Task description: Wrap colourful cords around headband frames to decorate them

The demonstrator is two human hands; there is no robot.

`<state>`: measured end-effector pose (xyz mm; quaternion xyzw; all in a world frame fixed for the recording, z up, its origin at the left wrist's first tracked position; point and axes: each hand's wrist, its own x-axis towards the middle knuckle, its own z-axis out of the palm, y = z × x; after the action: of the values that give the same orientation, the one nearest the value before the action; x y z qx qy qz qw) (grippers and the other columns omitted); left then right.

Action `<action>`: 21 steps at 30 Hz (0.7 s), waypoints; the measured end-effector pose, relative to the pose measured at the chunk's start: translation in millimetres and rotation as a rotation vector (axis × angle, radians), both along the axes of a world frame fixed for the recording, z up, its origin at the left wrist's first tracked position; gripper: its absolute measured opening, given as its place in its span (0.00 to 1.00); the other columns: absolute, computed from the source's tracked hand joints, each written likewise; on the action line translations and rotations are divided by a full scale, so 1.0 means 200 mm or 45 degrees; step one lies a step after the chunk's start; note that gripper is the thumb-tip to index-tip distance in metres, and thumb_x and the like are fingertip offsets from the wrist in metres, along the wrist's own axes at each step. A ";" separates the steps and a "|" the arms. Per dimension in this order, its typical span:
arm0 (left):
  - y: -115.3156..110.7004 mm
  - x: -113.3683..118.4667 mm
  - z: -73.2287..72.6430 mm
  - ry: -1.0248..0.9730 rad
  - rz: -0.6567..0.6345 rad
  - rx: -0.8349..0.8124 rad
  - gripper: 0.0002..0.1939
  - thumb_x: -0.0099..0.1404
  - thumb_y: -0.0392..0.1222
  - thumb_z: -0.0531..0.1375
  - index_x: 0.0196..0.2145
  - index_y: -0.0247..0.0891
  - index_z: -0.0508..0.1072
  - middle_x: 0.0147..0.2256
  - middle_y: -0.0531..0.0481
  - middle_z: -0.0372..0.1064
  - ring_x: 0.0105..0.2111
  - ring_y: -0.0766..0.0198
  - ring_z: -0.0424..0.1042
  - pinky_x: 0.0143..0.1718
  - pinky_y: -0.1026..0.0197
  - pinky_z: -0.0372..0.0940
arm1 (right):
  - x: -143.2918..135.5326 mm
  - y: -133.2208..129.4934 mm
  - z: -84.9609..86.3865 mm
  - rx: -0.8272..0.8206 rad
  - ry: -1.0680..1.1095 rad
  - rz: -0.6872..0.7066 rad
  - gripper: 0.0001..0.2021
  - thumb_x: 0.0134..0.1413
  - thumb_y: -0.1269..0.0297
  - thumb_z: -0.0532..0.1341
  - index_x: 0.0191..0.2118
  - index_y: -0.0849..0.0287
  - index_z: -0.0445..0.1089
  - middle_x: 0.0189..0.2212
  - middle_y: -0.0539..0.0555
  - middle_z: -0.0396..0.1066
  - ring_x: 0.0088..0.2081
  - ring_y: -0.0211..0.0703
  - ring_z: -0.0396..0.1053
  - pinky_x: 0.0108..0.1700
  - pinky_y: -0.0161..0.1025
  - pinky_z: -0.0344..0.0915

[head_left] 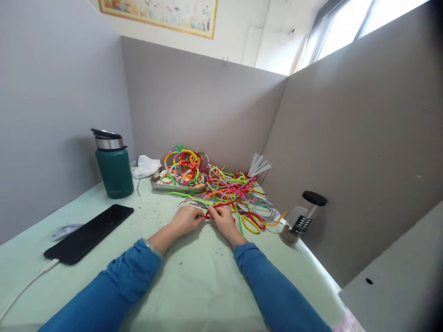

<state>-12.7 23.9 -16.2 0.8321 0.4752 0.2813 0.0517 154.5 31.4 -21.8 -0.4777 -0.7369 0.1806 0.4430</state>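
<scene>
My left hand [187,219] is closed, its thumb and finger pinching a red pipe cleaner [207,215] near the table's middle. Close beside it, my right hand [223,219] is closed on the same red pipe cleaner, which bends between the two sets of fingertips. A length of red runs on past the right fingers toward the heap. Just beyond my hands lies a tangled pile of coloured pipe cleaners [235,184]. Grey strands [194,202] lie right behind my left hand. How the red piece is bent inside the fingers is partly hidden.
A metal tray [178,188] of wooden pieces and pipe-cleaner rings stands at the back. On the left are a green bottle [115,170], a white plastic bag [147,166] and a charging phone [89,234]. A clear black-lidded jar [304,216] stands right. Grey partitions [204,97] enclose the table.
</scene>
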 end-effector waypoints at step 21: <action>0.04 0.01 -0.02 -0.677 -0.235 -0.646 0.21 0.57 0.56 0.51 0.30 0.34 0.70 0.20 0.55 0.65 0.11 0.74 0.55 0.12 0.69 0.49 | 0.00 0.01 -0.02 0.076 0.079 0.223 0.12 0.56 0.60 0.52 0.28 0.59 0.67 0.23 0.50 0.66 0.27 0.36 0.63 0.28 0.32 0.57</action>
<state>-9.7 32.6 -20.1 0.7300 0.4229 0.3550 0.4027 153.8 33.2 -25.5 -0.3921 -0.7668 0.2115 0.4621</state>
